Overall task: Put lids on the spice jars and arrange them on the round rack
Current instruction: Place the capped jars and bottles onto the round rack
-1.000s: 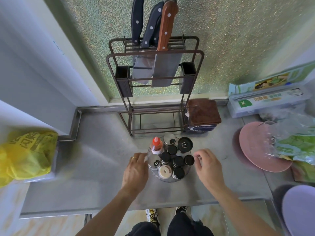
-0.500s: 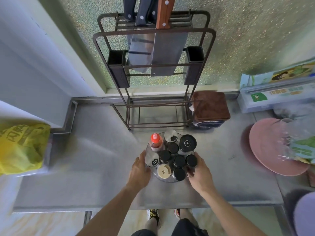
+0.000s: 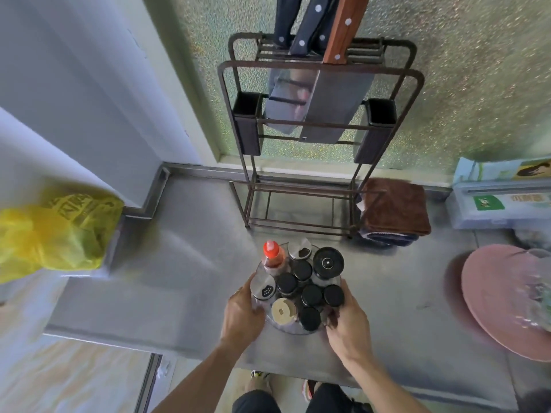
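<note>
A clear round rack [image 3: 293,331] stands on the steel counter near its front edge. It carries several lidded spice jars: small black-lidded ones [image 3: 311,295], a wide black-lidded jar [image 3: 327,262], two silver shaker-top jars [image 3: 263,287], a beige-lidded jar [image 3: 282,311] and a red-capped bottle [image 3: 270,252]. My left hand [image 3: 242,313] grips the rack's left side beside the silver shaker jar. My right hand [image 3: 348,323] grips the rack's right side, its fingers against the black-lidded jar there.
A dark metal knife rack [image 3: 316,138] with cleavers stands right behind the jars. A folded brown cloth [image 3: 395,205] lies to its right, a pink plate [image 3: 504,296] at far right, boxes [image 3: 501,201] behind it. A yellow bag [image 3: 56,231] sits at left.
Both hands closed in from beside the rack and now hold its two sides. The view shifted closer and slightly to the right.
</note>
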